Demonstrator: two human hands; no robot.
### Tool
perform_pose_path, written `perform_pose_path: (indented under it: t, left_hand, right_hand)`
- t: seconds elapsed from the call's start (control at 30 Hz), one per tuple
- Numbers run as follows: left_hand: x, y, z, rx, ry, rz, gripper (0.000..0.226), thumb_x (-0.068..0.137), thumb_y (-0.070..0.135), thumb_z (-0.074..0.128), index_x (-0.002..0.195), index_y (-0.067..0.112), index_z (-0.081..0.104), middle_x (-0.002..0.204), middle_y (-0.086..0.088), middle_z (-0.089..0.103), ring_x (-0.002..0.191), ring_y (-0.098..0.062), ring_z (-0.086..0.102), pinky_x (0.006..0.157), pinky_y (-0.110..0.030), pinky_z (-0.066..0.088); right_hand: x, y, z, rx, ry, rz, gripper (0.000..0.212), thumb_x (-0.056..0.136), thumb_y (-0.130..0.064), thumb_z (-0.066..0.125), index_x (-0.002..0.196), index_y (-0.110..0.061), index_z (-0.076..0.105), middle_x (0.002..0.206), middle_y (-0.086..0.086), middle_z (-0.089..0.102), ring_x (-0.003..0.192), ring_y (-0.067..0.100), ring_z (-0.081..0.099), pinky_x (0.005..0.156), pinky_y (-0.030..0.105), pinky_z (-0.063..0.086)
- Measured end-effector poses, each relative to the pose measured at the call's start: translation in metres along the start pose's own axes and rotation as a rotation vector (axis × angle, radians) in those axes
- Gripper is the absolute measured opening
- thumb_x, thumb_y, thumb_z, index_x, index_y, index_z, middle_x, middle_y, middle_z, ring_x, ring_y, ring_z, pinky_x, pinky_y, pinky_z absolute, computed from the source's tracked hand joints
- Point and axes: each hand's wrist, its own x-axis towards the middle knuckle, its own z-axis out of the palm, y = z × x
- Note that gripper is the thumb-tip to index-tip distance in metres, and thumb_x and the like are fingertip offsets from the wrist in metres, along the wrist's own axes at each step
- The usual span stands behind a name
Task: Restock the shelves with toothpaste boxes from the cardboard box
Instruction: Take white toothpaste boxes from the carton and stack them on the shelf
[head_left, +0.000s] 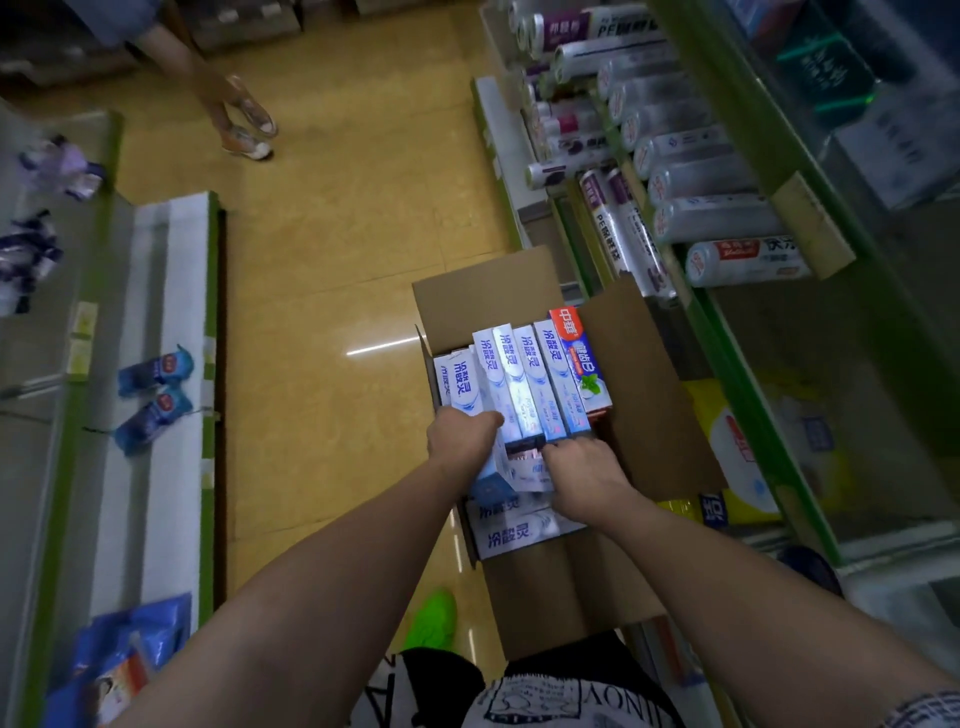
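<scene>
Head view: my left hand (460, 434) and right hand (584, 475) close around toothpaste boxes (519, 384) in the cardboard box (649, 395), which point long-ways away from me.

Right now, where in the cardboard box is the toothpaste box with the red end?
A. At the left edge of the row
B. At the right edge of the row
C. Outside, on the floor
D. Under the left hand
B: the red-ended toothpaste box lies at the right edge of the row in the cardboard box.
</scene>
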Motion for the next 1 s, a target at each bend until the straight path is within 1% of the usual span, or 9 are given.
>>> perform_pose_path:
  t: [0.13, 0.2, 0.27, 0.4, 0.5, 0.6, 0.73, 0.87, 1.0]
  left_hand:
    - [-0.012, 0.014, -0.014, 0.019, -0.077, 0.082, 0.029, 0.086, 0.024, 0.073, 0.11, 0.013, 0.061, 0.102, -0.005, 0.066, 0.091, -0.027, 0.068, 0.08, -0.035, 0.058]
    - [-0.019, 0.021, -0.022, 0.044, -0.088, 0.136, 0.027, 0.083, 0.029, 0.073, 0.103, 0.016, 0.06, 0.105, -0.007, 0.069, 0.095, -0.03, 0.068, 0.086, -0.038, 0.058]
    - [-0.03, 0.032, -0.033, 0.063, -0.106, 0.19, 0.029, 0.079, 0.034, 0.073, 0.098, 0.017, 0.059, 0.105, -0.008, 0.07, 0.095, -0.032, 0.068, 0.089, -0.043, 0.058]
    - [-0.055, 0.056, -0.058, 0.02, -0.15, 0.308, 0.03, 0.083, 0.033, 0.073, 0.103, 0.013, 0.063, 0.097, -0.008, 0.069, 0.092, -0.033, 0.069, 0.087, -0.045, 0.059]
    - [-0.076, 0.072, -0.077, -0.02, -0.191, 0.389, 0.04, 0.085, 0.031, 0.074, 0.118, 0.009, 0.064, 0.108, -0.013, 0.069, 0.095, -0.034, 0.068, 0.088, -0.043, 0.058]
    - [-0.102, 0.086, -0.099, -0.054, -0.226, 0.472, 0.041, 0.086, 0.031, 0.074, 0.119, 0.01, 0.064, 0.107, -0.012, 0.068, 0.095, -0.034, 0.068, 0.086, -0.041, 0.058]
    - [-0.142, 0.104, -0.122, -0.063, -0.238, 0.586, 0.047, 0.082, 0.034, 0.075, 0.12, 0.008, 0.065, 0.11, -0.013, 0.07, 0.095, -0.034, 0.068, 0.086, -0.039, 0.057]
    - [-0.187, 0.119, -0.137, -0.089, -0.286, 0.691, 0.046, 0.082, 0.035, 0.075, 0.119, 0.008, 0.067, 0.11, -0.012, 0.07, 0.094, -0.032, 0.068, 0.081, -0.035, 0.055]
    - [-0.228, 0.129, -0.145, -0.144, -0.335, 0.759, 0.048, 0.081, 0.038, 0.075, 0.118, 0.009, 0.066, 0.11, -0.013, 0.07, 0.094, -0.033, 0.068, 0.089, -0.044, 0.058]
  right_hand:
    - [-0.014, -0.005, -0.028, 0.067, -0.019, 0.098, 0.024, 0.083, -0.027, 0.065, 0.104, -0.016, 0.059, 0.108, 0.007, 0.063, 0.098, 0.025, 0.063, 0.073, 0.03, 0.05]
    - [-0.025, -0.008, -0.048, 0.102, -0.023, 0.17, 0.027, 0.082, -0.03, 0.066, 0.103, -0.015, 0.059, 0.104, 0.008, 0.061, 0.097, 0.026, 0.063, 0.074, 0.03, 0.05]
    - [-0.038, -0.01, -0.068, 0.165, 0.014, 0.268, 0.022, 0.076, -0.032, 0.068, 0.089, -0.016, 0.059, 0.091, 0.006, 0.057, 0.085, 0.026, 0.061, 0.068, 0.029, 0.051]
    - [-0.069, -0.024, -0.103, 0.343, 0.166, 0.502, 0.039, 0.07, -0.045, 0.072, 0.065, -0.013, 0.05, 0.077, 0.004, 0.057, 0.069, 0.026, 0.056, 0.057, 0.027, 0.04]
    - [-0.099, -0.038, -0.131, 0.485, 0.29, 0.66, 0.041, 0.061, -0.045, 0.077, 0.071, -0.009, 0.06, 0.078, 0.008, 0.063, 0.073, 0.026, 0.065, 0.054, 0.025, 0.041]
    - [-0.134, -0.053, -0.156, 0.66, 0.444, 0.778, 0.045, 0.055, -0.045, 0.083, 0.074, -0.008, 0.067, 0.074, 0.007, 0.065, 0.065, 0.022, 0.063, 0.044, 0.024, 0.035]
    - [-0.183, -0.063, -0.186, 0.809, 0.642, 0.899, 0.05, 0.057, -0.049, 0.087, 0.073, -0.005, 0.07, 0.073, 0.008, 0.065, 0.066, 0.022, 0.061, 0.045, 0.027, 0.035]
    - [-0.235, -0.069, -0.214, 0.905, 0.838, 0.955, 0.048, 0.056, -0.048, 0.09, 0.069, -0.006, 0.071, 0.071, 0.009, 0.067, 0.07, 0.025, 0.064, 0.051, 0.029, 0.04]
    - [-0.288, -0.076, -0.234, 0.919, 0.981, 0.983, 0.044, 0.059, -0.045, 0.089, 0.07, -0.006, 0.072, 0.069, 0.009, 0.066, 0.062, 0.021, 0.058, 0.046, 0.029, 0.035]
